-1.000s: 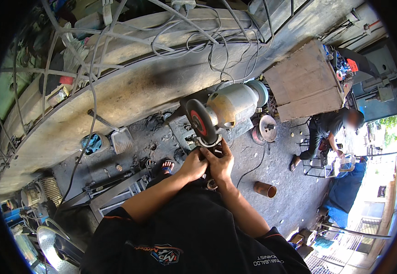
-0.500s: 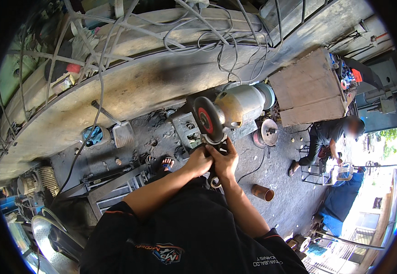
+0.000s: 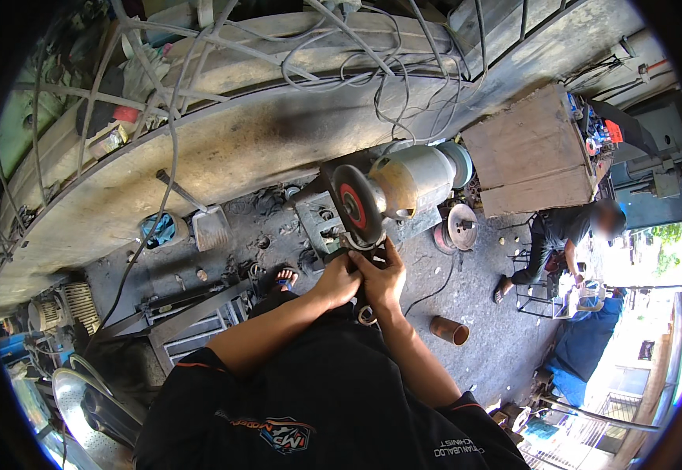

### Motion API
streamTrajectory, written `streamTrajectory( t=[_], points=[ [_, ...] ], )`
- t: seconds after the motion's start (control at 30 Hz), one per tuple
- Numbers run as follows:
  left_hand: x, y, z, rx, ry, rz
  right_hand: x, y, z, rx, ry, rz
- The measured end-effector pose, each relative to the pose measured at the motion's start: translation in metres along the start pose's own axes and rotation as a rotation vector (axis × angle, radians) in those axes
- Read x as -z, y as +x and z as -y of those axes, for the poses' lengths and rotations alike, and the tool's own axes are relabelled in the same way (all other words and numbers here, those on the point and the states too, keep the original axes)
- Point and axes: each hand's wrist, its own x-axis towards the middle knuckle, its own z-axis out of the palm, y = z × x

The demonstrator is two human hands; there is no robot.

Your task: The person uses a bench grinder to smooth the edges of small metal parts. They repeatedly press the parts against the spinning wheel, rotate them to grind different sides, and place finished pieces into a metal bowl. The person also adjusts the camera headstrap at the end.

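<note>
A bench grinder (image 3: 404,184) with a dark wheel and red centre (image 3: 354,205) stands on a metal stand. My left hand (image 3: 339,280) and my right hand (image 3: 384,278) are pressed together just below the wheel, both closed on a small dark metal piece (image 3: 359,258) held at the wheel's lower edge. A metal ring (image 3: 367,315) hangs under my right hand. The piece is mostly hidden by my fingers.
A long dusty concrete ledge (image 3: 223,149) with tangled cables runs behind the grinder. A wooden crate (image 3: 533,153) stands to the right. Another person (image 3: 560,243) crouches at the right. A rusty pipe piece (image 3: 449,330) lies on the floor; metal frames (image 3: 192,313) lie at left.
The view has shifted so the grinder and my hands sit slightly more to the right. My hands stay together under the wheel.
</note>
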Motion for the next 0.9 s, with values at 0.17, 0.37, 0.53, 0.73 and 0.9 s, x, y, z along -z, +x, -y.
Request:
streamTrajectory(
  t=[0.17,0.37,0.53,0.73,0.9],
  points=[
    [0.0,0.003,-0.003,-0.007,0.031,0.007,0.001,0.002,0.002,0.03,-0.033,-0.017],
    [-0.01,0.019,0.004,0.026,0.07,0.04,0.008,0.009,0.002,0.02,0.04,-0.015],
    [-0.008,0.013,0.015,-0.127,0.194,0.002,0.01,0.002,-0.007,0.167,0.084,0.003],
    [-0.001,0.007,0.004,-0.189,-0.079,0.063,0.011,-0.008,-0.003,0.01,0.13,-0.117],
    [-0.002,0.009,-0.002,-0.155,-0.144,0.19,0.024,-0.016,0.013,-0.062,0.105,-0.08]
  ],
)
